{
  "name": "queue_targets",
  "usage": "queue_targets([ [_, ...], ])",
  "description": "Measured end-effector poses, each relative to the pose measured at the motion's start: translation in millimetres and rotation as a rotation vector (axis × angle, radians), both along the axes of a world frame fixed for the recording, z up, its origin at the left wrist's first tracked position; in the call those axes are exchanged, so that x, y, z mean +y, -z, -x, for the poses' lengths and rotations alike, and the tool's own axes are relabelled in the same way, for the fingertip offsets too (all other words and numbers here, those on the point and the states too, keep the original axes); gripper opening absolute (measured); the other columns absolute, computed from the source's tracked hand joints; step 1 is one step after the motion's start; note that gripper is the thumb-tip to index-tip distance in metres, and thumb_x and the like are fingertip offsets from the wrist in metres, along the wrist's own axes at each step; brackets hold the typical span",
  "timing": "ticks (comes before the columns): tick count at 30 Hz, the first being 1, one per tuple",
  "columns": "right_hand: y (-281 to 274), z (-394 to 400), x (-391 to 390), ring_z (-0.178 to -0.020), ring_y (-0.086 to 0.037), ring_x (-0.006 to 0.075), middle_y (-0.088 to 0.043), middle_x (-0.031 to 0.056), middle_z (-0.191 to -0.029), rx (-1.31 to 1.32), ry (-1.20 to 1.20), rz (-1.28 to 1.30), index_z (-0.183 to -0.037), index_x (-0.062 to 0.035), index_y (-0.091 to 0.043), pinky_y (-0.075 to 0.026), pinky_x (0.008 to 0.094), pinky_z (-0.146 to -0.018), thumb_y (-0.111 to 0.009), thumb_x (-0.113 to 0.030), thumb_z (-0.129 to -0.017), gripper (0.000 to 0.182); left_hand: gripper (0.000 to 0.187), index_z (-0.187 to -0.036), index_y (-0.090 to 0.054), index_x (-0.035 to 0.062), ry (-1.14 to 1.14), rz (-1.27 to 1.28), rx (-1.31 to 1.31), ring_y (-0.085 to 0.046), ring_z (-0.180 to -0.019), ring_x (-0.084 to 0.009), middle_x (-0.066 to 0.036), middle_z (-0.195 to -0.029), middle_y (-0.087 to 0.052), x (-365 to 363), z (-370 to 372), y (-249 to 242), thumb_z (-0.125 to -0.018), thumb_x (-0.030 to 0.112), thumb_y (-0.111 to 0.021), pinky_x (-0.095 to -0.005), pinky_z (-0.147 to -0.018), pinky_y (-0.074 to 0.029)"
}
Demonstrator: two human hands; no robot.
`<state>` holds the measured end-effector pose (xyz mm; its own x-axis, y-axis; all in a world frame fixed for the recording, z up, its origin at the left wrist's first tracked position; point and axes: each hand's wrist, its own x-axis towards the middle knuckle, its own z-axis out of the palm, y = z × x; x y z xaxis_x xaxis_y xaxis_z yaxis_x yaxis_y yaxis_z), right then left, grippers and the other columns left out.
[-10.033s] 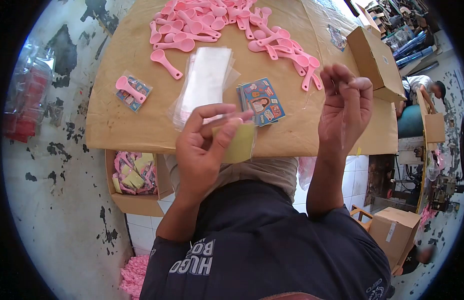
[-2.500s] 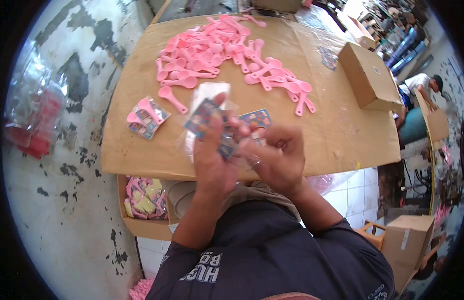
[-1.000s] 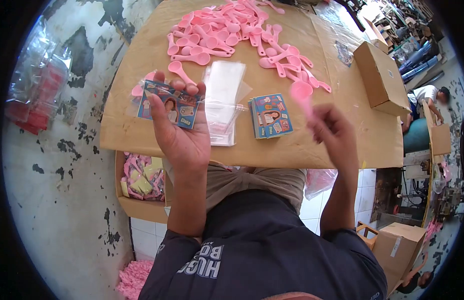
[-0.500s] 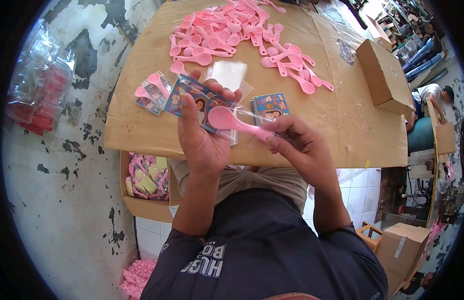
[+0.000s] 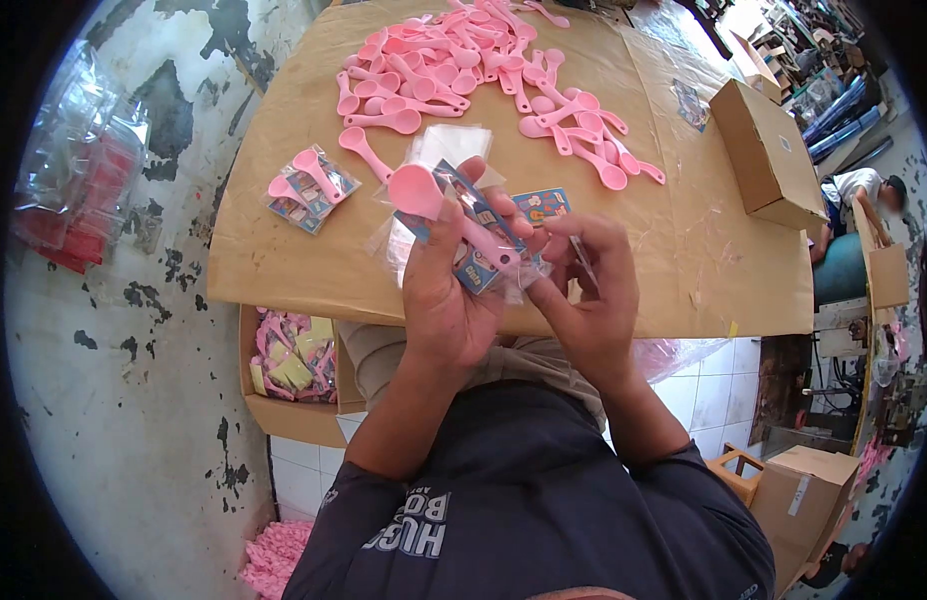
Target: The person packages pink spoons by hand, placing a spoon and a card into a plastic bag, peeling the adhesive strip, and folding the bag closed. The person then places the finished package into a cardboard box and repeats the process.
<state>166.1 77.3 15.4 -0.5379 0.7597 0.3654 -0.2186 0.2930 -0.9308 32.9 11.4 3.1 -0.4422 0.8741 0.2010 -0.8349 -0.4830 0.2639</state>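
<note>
My left hand (image 5: 452, 295) is closed around a pink spoon (image 5: 416, 190) and a blue printed card (image 5: 474, 272) in a clear plastic bag. The spoon lies across the card, bowl up and left, handle end toward my right hand. My right hand (image 5: 589, 305) pinches the clear bag (image 5: 529, 272) at its near right end; its fingertips partly hide the film. Behind my hands lie a stack of clear bags (image 5: 454, 143) and a pile of blue cards (image 5: 542, 204). One loose pink spoon (image 5: 364, 152) rests just beyond the held one.
A heap of pink spoons (image 5: 434, 65) covers the far part of the brown-papered table (image 5: 274, 255). Packed spoons with cards (image 5: 312, 190) lie at left. An open carton (image 5: 294, 415) of packs stands below the table edge. A cardboard box (image 5: 769, 150) sits at right; a person (image 5: 864, 200) is beyond.
The spoon and card have turned in my left hand: the bowl now points up and left, the handle down and right. My right hand has shifted from the handle to the bag's end.
</note>
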Motion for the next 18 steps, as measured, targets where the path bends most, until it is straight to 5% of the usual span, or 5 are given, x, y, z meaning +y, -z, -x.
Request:
queue_targets([
  [6, -22, -24, 19, -0.079, -0.065, 0.0153, -0.066, 0.0096, -0.094, -0.133, -0.063, -0.591, -0.103, -0.0024, -0.077, -0.051, 0.025, -0.067, -0.081, 0.003, -0.08, 0.024, 0.048, -0.15, -0.041, 0.0044, -0.094, 0.193, 0.126, -0.064, -0.121, -0.0262, -0.016, -0.134, -0.061, -7, 17, -9, -0.11, 0.03, -0.051, -0.0483, -0.106, -0.054],
  [12, -39, -93, 81, -0.088, -0.069, 0.0183, -0.069, 0.0126, -0.093, 0.09, -0.512, 0.155, -0.098, 0.0061, -0.072, -0.056, 0.0294, -0.078, -0.079, 0.004, -0.08, 0.02, 0.051, -0.153, -0.039, 0.0037, 0.006, 0.176, 0.095, -0.052, -0.139, -0.0315, -0.02, -0.153, -0.048, -7, 24, -16, -0.11, 0.03, -0.048, -0.0515, -0.115, -0.046],
  [15, -40, -97, 107, -0.1, -0.07, 0.0271, -0.07, 0.0187, -0.107, -0.266, -0.045, 0.098, -0.114, 0.0039, -0.07, -0.056, 0.0374, -0.09, -0.076, 0.003, -0.084, 0.031, 0.053, -0.152, -0.039, 0.0021, 0.056, 0.177, 0.071, -0.048, -0.142, -0.0342, -0.023, -0.154, -0.047, -5, 20, -22, -0.11, 0.033, -0.049, -0.0519, -0.116, -0.043],
  [17, -25, -76, 97, -0.131, -0.058, 0.0339, -0.062, 0.0228, -0.137, -1.089, 1.028, -1.001, -0.13, -0.0034, -0.067, -0.046, 0.0453, -0.11, -0.075, -0.004, -0.088, 0.043, 0.054, -0.15, -0.039, 0.0011, 0.082, 0.189, 0.069, -0.048, -0.142, -0.035, -0.025, -0.151, -0.048, -4, 18, -23, -0.109, 0.035, -0.05, -0.0518, -0.116, -0.043],
  [18, -32, -68, 87, -0.131, -0.058, 0.0339, -0.062, 0.0228, -0.137, -1.083, 1.039, -1.004, -0.13, -0.0034, -0.067, -0.046, 0.0453, -0.11, -0.075, -0.004, -0.088, 0.043, 0.055, -0.151, -0.038, 0.0001, 0.12, 0.188, 0.071, -0.047, -0.142, -0.0354, -0.025, -0.153, -0.047, -3, 18, -22, -0.11, 0.036, -0.048, -0.0509, -0.116, -0.042],
])
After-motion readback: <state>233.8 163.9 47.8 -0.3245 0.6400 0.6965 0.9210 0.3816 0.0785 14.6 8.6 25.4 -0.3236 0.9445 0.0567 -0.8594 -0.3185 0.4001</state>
